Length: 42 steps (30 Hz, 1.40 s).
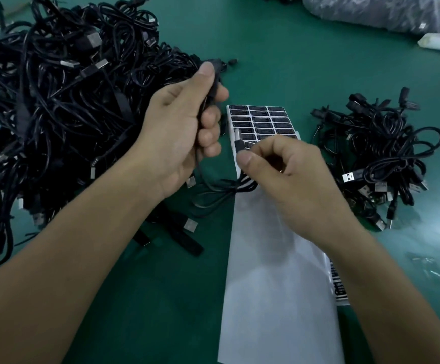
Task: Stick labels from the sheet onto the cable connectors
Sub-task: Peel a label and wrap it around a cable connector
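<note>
Nearest the viewer, the spent white part of the label sheet (274, 285) lies flat on the green table (292, 61), its long axis running away from the person. A second printed strip shows at its right edge.

Above the sheet's middle, the right hand (290, 169) is curled, with thumb and forefinger pinching a dark connector (239, 143). The connector's long axis points away from the person, metal tip foremost, over the left column of the remaining labels (259, 119). Those labels sit in rows just beyond and slightly right of the thumb tip. Whether the connector touches the sheet cannot be told.

The cable (213, 190) loops from that connector across the table to the left hand (184, 127). That hand is raised beside the sheet's left edge, fingers wrapped round the cable's upper run and thumb pressed on top.

Judgement: the right hand is the nearer to the labels. The coming move turns on the short forward gap between connector and the nearest unused row.

Further out, a large pile of cables (64, 101) lies to the left and a smaller pile (379, 158) to the right, well apart. At the far edge rest a clear bag (384, 11) and a white object (439, 42).
</note>
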### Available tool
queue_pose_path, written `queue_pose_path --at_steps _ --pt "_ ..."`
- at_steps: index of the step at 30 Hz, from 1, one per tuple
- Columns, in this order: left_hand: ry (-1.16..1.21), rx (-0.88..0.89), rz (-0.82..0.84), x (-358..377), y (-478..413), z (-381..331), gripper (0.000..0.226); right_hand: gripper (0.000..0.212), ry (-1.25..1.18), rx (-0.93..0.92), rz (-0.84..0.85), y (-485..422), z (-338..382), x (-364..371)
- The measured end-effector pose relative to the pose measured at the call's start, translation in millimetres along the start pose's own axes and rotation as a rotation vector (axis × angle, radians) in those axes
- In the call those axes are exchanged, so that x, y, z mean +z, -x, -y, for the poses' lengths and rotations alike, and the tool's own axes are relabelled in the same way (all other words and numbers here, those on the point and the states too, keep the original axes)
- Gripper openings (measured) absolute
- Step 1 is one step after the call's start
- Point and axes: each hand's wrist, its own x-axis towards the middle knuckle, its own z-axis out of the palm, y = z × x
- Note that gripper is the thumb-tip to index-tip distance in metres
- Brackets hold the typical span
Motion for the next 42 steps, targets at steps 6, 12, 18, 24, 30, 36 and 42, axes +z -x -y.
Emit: queue_pose_path --at_steps 6,12,18,24,30,36,42 --pt "0.021 0.076 0.032 -2.5 -2.5 -0.3 0.031 0.018 0.215 0.0 -0.22 -1.6 -7.2 -16.2" --pt "-0.101 0.175 0.052 -3.9 -3.5 4.9 0.019 0.063 0.689 0.249 -0.09 0.9 -12.6 -33.1" --pt "-0.24 0.24 0.065 -2.3 -3.0 11.1 0.018 0.079 0.758 0.311 0.022 3.7 -7.2 -31.3" --pt "-0.293 0.226 0.08 -2.6 -3.8 15.1 0.009 0.072 0.653 0.262 -0.003 3.3 -7.3 -30.3" --pt "-0.449 0.285 0.056 -3.8 -3.4 19.7 0.015 0.074 0.732 0.304 0.02 3.9 -8.3 -23.0" --pt "-0.732 0.262 0.102 -7.0 -4.3 29.3 0.022 0.059 0.623 0.236 -0.082 7.0 -6.9 -22.1" --pt "-0.795 0.301 0.087 -8.8 -5.1 29.6 0.017 0.069 0.547 0.148 -0.124 3.5 -7.3 -17.0"
